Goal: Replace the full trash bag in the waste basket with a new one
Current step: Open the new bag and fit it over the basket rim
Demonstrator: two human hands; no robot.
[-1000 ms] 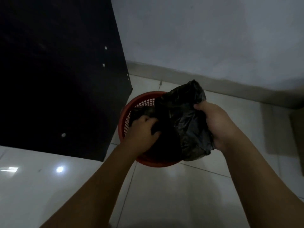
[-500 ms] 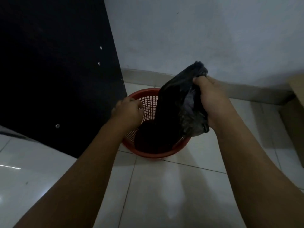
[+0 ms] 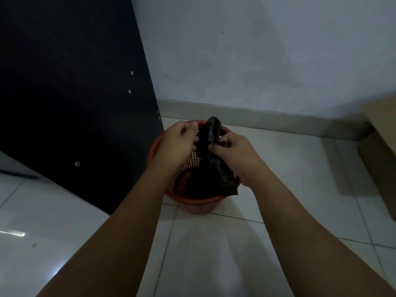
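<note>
A red mesh waste basket (image 3: 194, 203) stands on the tiled floor near the wall. A black trash bag (image 3: 211, 166) hangs bunched into it, its top sticking up above the rim. My right hand (image 3: 232, 153) is closed on the bag's upper part at the basket's right side. My left hand (image 3: 179, 142) pinches the bag's left edge, just above the basket's left rim. The bag's lower end is dark inside the basket and hard to make out.
A tall black panel (image 3: 70, 93) with small screws stands close to the left of the basket. A cardboard box (image 3: 381, 151) sits on the floor at the right. A pale wall and skirting run behind. White floor tiles lie in front.
My left hand left the basket rim and came up to grip the bag beside my right hand. The bag's top is now gathered narrower and lower over the basket.
</note>
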